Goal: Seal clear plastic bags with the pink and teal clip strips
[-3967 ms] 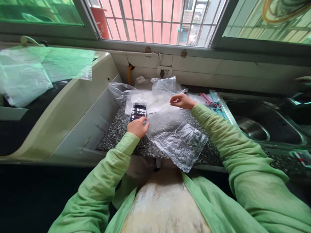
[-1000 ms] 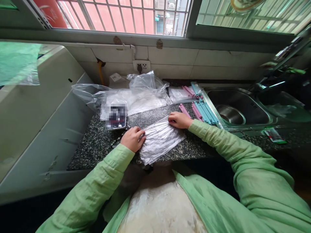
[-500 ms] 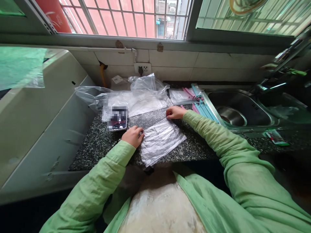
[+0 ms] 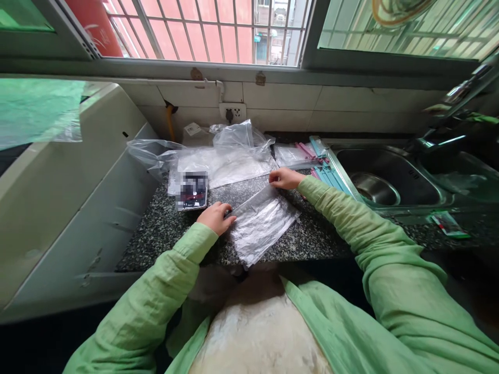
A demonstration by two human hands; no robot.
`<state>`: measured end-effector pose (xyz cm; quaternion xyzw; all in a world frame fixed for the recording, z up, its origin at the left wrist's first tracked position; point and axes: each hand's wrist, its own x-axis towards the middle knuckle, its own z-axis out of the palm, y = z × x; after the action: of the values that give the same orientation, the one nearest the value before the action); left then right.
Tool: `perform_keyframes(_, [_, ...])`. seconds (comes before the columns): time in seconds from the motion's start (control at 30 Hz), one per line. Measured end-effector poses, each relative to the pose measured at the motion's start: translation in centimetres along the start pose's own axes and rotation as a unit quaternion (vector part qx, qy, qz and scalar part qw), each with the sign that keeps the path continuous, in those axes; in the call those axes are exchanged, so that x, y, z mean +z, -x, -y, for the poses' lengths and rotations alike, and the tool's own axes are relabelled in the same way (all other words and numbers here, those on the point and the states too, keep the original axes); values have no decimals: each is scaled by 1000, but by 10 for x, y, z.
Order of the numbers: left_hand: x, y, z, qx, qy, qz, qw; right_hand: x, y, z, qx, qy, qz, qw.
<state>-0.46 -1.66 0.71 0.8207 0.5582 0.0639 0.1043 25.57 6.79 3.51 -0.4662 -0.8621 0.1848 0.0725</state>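
A folded clear plastic bag (image 4: 263,224) lies on the speckled granite counter (image 4: 163,228) in front of me. My left hand (image 4: 215,216) pinches its near left corner. My right hand (image 4: 284,178) grips its far corner, and the top edge is stretched between the two hands. A phone (image 4: 192,190) lies flat just left of my left hand. Both arms are in light green sleeves.
More clear plastic bags (image 4: 230,156) are piled at the back by the wall socket (image 4: 232,111). Pink and blue sealing clips (image 4: 325,169) lie right of my right hand beside a steel sink (image 4: 384,179). A white appliance (image 4: 78,182) flanks the counter on the left.
Four seconds ago the bag lay spread wide and loose; now it is folded narrower and drawn taut between my hands. My right hand has moved slightly farther back.
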Motion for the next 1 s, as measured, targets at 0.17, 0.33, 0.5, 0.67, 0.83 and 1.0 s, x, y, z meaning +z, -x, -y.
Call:
perform_keyframes(0.17, [-10, -22, -11, -8, 37, -18, 999, -7, -5, 13, -89, -28, -51, 994])
perform_keyframes(0.33, [-6, -40, -13, -34, 179, 40, 983, -11, -12, 32, -155, -51, -68, 984])
perform_keyframes(0.5, [-3, -31, -8, -34, 365, 19, 930, -8, -22, 38, -101, -134, -53, 984])
perform_keyframes(0.67, [-14, -14, -4, -51, 420, -16, 906, 3, -34, 33, -59, -276, 59, 957])
perform_keyframes(0.83, [-19, -8, 8, -68, 442, -49, 893, 17, -38, 24, -23, -299, 173, 938])
perform_keyframes(1.0, [-11, -7, 19, -79, 437, -79, 892, 18, -30, 15, -9, -247, 200, 948])
